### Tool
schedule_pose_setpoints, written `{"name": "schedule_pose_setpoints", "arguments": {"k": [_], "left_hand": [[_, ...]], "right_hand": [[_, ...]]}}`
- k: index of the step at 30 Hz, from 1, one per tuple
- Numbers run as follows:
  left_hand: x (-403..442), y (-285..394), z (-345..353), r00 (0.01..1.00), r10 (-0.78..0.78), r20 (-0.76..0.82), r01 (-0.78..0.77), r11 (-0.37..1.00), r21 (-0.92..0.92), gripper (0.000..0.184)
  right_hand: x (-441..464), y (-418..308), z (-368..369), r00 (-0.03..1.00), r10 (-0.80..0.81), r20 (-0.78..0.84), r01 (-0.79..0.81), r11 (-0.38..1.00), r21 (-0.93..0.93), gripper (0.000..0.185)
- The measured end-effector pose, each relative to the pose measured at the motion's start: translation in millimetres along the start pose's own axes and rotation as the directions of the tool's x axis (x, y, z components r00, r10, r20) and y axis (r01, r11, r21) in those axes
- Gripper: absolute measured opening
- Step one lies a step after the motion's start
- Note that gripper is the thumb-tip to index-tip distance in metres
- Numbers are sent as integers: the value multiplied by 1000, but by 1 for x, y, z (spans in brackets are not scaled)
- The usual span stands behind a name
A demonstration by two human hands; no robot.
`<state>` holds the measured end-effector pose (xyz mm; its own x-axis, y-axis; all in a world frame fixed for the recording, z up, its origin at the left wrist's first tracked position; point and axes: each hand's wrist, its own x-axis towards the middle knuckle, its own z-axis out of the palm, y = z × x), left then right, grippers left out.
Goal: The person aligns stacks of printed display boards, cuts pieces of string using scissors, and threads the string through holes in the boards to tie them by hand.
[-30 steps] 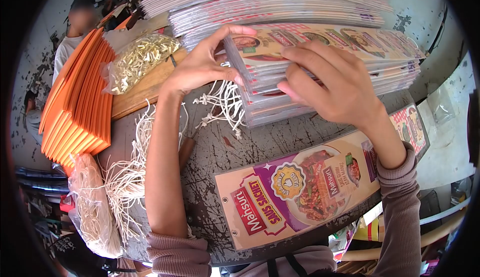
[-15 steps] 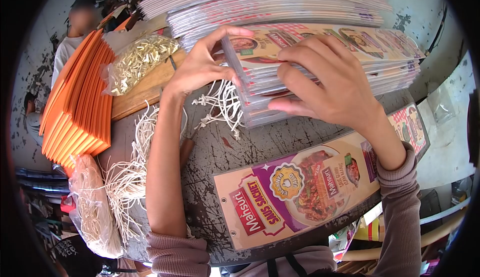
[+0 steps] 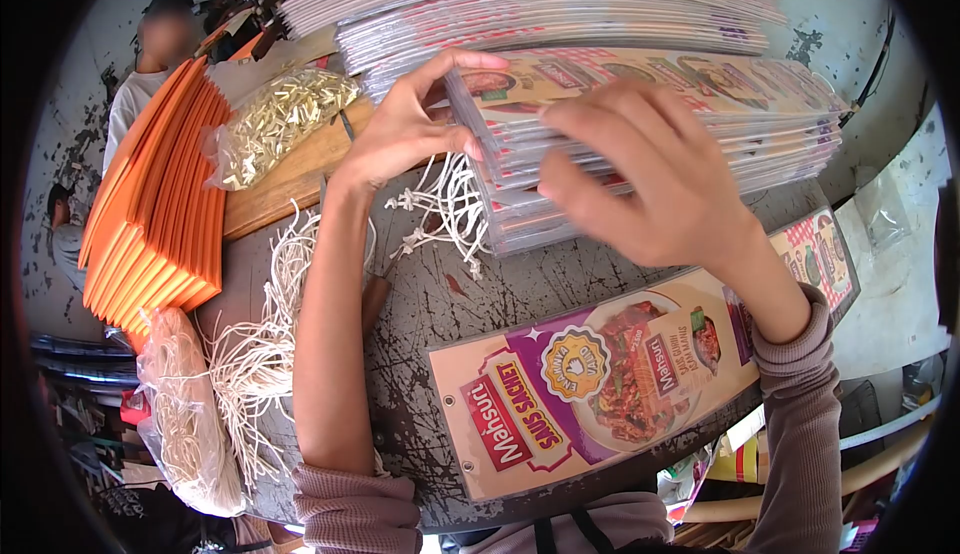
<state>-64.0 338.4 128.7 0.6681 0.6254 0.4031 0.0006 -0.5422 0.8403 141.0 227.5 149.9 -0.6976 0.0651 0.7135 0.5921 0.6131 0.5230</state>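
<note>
I'm in what looks like a workshop — scarred worktable (image 3: 415, 319), piled printed sheets (image 3: 770, 119), white cords (image 3: 265, 359), bagged brass-coloured bits (image 3: 285, 119) — with a peeling wall (image 3: 850, 79).

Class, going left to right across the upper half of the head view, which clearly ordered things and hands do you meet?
Orange stack → clear bag of gold-coloured pieces → left hand → right hand.

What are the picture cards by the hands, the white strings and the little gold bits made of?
Picture cards: probably printed paper in smooth, clear plastic; shiny, see-through edges show. White strings: maybe cotton, matte-looking, with bendy strands; synthetic cord is possible. Gold bits: perhaps metal, because they're shiny and brassy, but gold-coloured plastic could look similar.
</note>
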Motion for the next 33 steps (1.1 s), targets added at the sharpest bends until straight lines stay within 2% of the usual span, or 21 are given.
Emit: {"name": "schedule_pose_setpoints", "arguments": {"k": [3, 6, 9, 11, 15, 17, 21, 24, 26, 30, 32, 33], "left_hand": [[0, 2, 0, 1000, -3, -3, 3, 1000, 27, 68], [0, 3, 1, 998, 54, -22, -53, 998, 25, 70], [0, 2, 0, 1000, -2, -1, 2, 1000, 11, 70], [0, 2, 1, 999, 48, -22, -48, 999, 8, 70], [0, 0, 1, 998, 65, -22, -65, 998, -5, 70], [0, 2, -1, 1000, 6, 4, -6, 999, 44, 68], [-1, 6, 0, 1000, 21, 3, -21, 1000, 13, 67], [-1, 7, 1, 998, -64, 0, 64, 998, 5, 75], [0, 6, 2, 999, -47, 0, 47, 999, -17, 78], [-2, 12, -1, 996, -79, 49, 78, 997, 22, 82], [-3, 19, -2, 983, -114, 140, 115, 993, 6, 90], [-3, 21, -1, 984, -107, 142, 106, 994, 11, 90]], "right_hand": [[2, -6, 7, 990, -106, -97, 110, 993, 42, 25], [-2, -10, 11, 996, -24, -83, 32, 995, 99, 20], [-2, -3, 6, 995, -98, -24, 99, 995, 33, 16], [-3, -5, 3, 998, -47, 32, 43, 992, 115, 14], [-3, -5, 6, 998, -55, 6, 54, 994, 95, 16], [-3, -5, 7, 998, -56, -1, 56, 993, 101, 16], [-1, -7, 7, 998, -55, 4, 55, 994, 98, 16], [2, -8, 7, 998, -26, -52, 31, 995, 94, 12], [1, -6, 2, 1000, 15, 28, -18, 992, 123, 13], [-1, -3, 2, 1000, -15, 25, 12, 991, 136, 23], [0, 5, -7, 985, 66, 161, -119, 930, 347, 36], [1, 11, -11, 985, 65, 157, -116, 934, 339, 36]]}}
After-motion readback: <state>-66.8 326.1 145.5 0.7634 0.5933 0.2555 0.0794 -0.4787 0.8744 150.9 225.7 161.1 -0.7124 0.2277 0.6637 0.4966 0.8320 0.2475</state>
